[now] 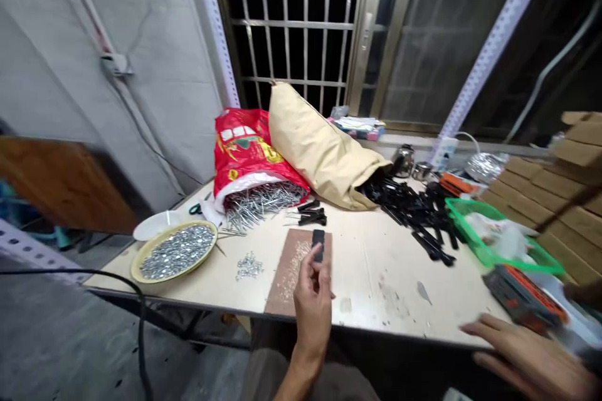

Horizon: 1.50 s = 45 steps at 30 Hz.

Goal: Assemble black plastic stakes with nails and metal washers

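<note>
My left hand [314, 288] is closed at the fingertips around the lower end of a small black plastic part [318, 239], over the right side of a brown board [283, 288]. At the lower right, slightly blurred, my right hand [529, 351] has its fingers apart, near a grey and orange tool [524, 297]; nothing shows in it. A small pile of metal pieces [249, 267] lies left of the board. Several black parts [312, 214] with metal pins lie just beyond it.
A yellow bowl [136, 266] of metal pieces stands at the left. Behind are a red bag [249, 144] spilling metal pins and a beige sack [315, 144] beside piled black parts [414, 207]. A green basket [489, 250] and cardboard boxes [555, 200] are at the right.
</note>
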Tool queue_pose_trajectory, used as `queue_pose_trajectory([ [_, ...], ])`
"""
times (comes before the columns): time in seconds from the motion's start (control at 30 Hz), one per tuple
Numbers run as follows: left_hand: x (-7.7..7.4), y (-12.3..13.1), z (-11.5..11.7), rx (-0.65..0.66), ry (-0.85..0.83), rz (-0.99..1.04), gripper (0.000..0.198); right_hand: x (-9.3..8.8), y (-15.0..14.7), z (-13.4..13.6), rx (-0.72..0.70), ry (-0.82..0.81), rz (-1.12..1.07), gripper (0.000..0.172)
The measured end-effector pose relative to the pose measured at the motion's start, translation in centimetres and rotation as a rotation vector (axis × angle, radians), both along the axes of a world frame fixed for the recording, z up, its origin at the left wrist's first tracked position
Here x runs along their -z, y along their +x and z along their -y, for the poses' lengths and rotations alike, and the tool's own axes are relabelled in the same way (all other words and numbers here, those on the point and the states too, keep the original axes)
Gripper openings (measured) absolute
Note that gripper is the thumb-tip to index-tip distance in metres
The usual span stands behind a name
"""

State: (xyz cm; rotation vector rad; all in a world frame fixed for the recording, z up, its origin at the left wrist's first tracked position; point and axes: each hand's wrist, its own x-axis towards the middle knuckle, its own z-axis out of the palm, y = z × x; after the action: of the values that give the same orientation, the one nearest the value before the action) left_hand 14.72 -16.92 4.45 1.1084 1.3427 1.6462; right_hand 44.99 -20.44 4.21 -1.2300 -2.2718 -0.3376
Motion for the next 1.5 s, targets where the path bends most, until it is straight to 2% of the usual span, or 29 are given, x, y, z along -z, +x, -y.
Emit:
queue_pose_trajectory([
  [0.07,1.1,-1.7,-0.4,-0.044,-0.049,-0.045,0.038,-0.8,-4.1,-5.2,-0.190,-0.195,0.088,0.017],
  [0.13,2.1,-3.6,-0.9,-0.092,-0.090,-0.092,0.038,-0.9,-9.8,-10.6,-0.290,-0.341,0.116,0.019],
  [0.23,3.1,-6.6,-1.8,-0.190,-0.128,-0.190,0.038,-0.2,-18.9,-17.8,-0.355,-0.196,0.118,0.026],
  [0.3,3.3,-8.6,-2.3,-0.260,-0.157,-0.306,0.035,0.9,-23.8,-21.7,-0.410,-0.186,0.110,0.030],
  [0.4,3.5,-12.0,-2.8,-0.343,-0.202,-0.542,0.032,3.1,-27.8,-25.6,-0.496,-0.206,0.141,0.023],
  [0.5,4.3,-15.6,-2.7,-0.436,-0.241,-0.759,0.032,5.3,-28.7,-27.3,-0.512,-0.151,0.237,0.024],
  [0.6,5.5,-18.5,-2.5,-0.485,-0.284,-0.913,0.031,6.5,-28.4,-27.7,-0.489,-0.117,0.244,0.034],
  [0.67,6.3,-19.4,-2.7,-0.486,-0.357,-1.006,0.031,6.7,-27.9,-27.5,-0.472,-0.118,0.195,0.032],
  [0.83,7.0,-19.5,-4.1,-0.490,-0.631,-1.201,0.034,5.6,-25.9,-25.1,-0.459,-0.117,0.045,0.024],
  [0.93,6.9,-19.2,-4.2,-0.346,-0.597,-1.240,0.033,5.0,-23.9,-23.0,-0.497,-0.147,0.017,0.024],
  [1.03,6.9,-19.0,-4.1,-0.212,-0.549,-1.242,0.030,5.1,-21.9,-21.1,-0.486,-0.169,-0.017,0.025],
  [1.17,7.2,-19.0,-5.1,-0.189,-0.596,-1.311,0.030,6.3,-19.7,-19.1,-0.472,-0.204,-0.050,0.028],
  [1.3,7.5,-19.1,-6.7,-0.110,-0.672,-1.416,0.027,7.1,-18.6,-17.4,-0.451,-0.183,-0.085,0.030],
  [1.5,7.6,-19.5,-7.3,-0.126,-0.629,-1.387,0.019,6.1,-18.9,-16.4,-0.409,-0.202,-0.196,0.026],
])
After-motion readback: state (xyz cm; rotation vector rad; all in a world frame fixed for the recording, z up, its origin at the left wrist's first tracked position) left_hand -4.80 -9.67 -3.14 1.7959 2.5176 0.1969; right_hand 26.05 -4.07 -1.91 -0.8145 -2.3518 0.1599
